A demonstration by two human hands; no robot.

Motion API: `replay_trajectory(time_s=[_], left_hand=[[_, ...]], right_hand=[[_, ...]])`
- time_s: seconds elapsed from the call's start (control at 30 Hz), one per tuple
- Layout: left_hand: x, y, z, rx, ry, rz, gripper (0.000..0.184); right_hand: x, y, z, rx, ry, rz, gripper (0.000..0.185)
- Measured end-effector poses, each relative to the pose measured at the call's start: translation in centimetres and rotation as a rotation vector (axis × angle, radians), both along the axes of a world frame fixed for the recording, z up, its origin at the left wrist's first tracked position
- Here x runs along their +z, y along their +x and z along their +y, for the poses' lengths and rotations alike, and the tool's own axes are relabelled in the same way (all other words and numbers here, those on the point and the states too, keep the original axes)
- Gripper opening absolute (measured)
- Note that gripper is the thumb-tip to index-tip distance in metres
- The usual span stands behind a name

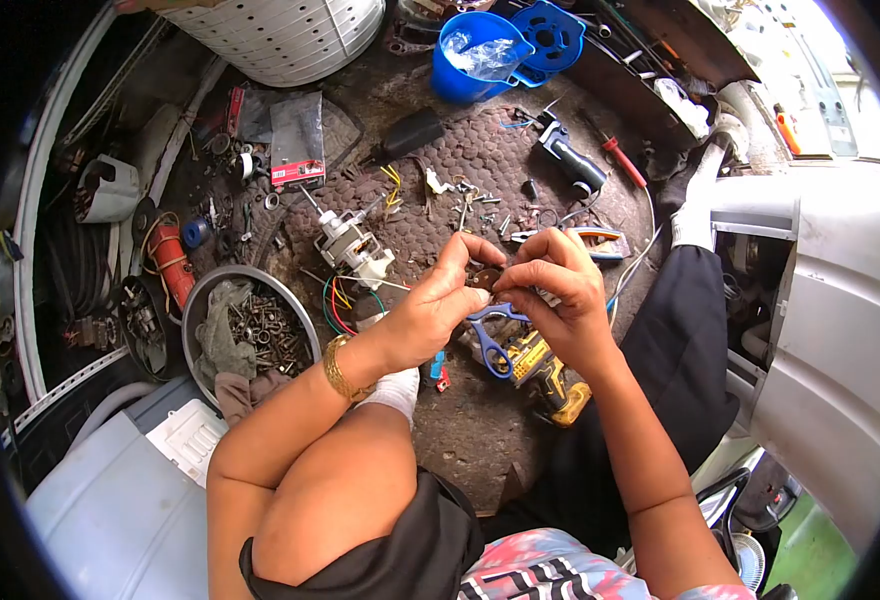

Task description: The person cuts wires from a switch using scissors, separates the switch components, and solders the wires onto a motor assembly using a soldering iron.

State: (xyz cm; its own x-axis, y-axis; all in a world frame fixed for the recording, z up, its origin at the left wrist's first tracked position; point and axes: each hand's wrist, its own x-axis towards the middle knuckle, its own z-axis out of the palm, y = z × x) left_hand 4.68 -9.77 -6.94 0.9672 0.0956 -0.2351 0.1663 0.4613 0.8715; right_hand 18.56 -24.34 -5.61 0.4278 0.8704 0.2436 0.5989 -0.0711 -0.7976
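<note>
Over a cluttered, grubby floor (465, 425), pinching a small brown part (484, 281), probably light and stiff so best held by its edges, in the closed fingers of left hand (435, 308) and right hand (564, 290), near some blue-handled scissors (480, 328) tbh.

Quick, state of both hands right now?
Left hand: closed on a small brown part, between thumb and fingers.
Right hand: fingers curled in at the same part; whether they grip anything, can't tell.

A blue pitcher (460, 86) holding clear plastic (484, 58), near a perforated white drum (290, 42).
</note>
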Motion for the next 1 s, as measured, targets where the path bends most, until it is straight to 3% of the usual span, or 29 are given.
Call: replay_trajectory(time_s=[0.23, 0.53, 1.0], left_hand=[[0.2, -0.2, -0.5, 0.023, -0.094, 0.076, 0.043], [0.5, -0.3, -0.5, 0.062, -0.259, 0.179, 0.039], [0.7, -0.6, -0.9, 0.228, -0.545, 0.316, 0.037]], right_hand=[[-0.2, -0.4, -0.3, -0.066, 0.021, 0.044, 0.023], [-0.1, -0.8, -0.5, -0.011, 0.112, -0.289, 0.028], [-0.7, -0.7, -0.4, 0.067, 0.08, -0.285, 0.025]])
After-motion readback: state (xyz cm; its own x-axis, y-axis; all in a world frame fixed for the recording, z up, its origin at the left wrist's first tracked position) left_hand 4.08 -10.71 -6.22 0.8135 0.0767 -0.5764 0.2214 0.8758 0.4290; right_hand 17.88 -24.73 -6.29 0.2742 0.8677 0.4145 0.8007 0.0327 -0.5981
